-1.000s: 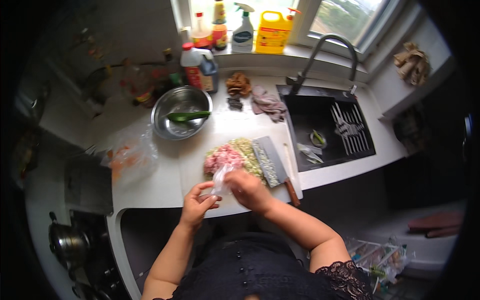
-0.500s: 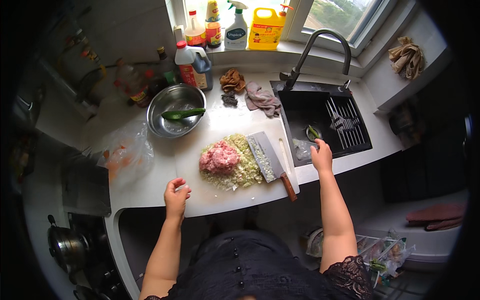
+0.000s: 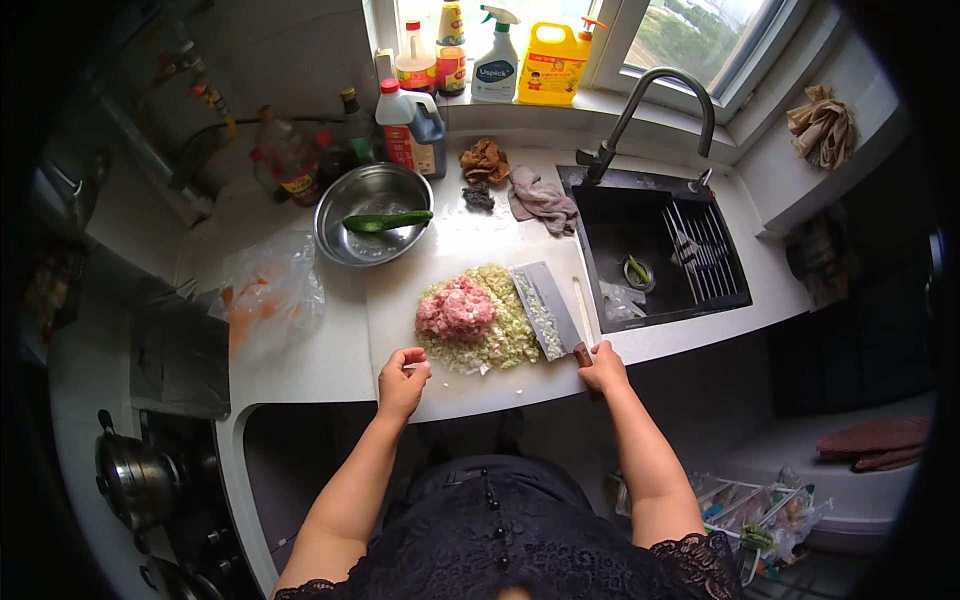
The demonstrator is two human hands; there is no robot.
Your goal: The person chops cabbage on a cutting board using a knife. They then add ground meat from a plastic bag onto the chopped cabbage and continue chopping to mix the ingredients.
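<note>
A cleaver [image 3: 548, 312] lies on the white cutting board [image 3: 470, 393], bits of chopped vegetable stuck to its blade. My right hand [image 3: 603, 368] is closed around its wooden handle at the board's front right. Left of the blade spreads a pile of finely chopped pale green vegetable [image 3: 515, 335], with a mound of pink minced meat [image 3: 456, 308] on top. My left hand [image 3: 402, 385] hovers by the board's front edge, just short of the pile. Its fingers are loosely bent and apart, holding nothing.
Behind the board stands a steel bowl [image 3: 330, 225] with a green cucumber-like vegetable [image 3: 388, 221]. A plastic bag [image 3: 290, 285] lies left. The black sink [image 3: 625, 215] is at right, a rag [image 3: 540, 200] beside it. Bottles [image 3: 410, 130] line the back.
My right hand has come from the sink's near edge back to the cleaver handle and taken hold of it. My left hand has shifted right, closer to the pile.
</note>
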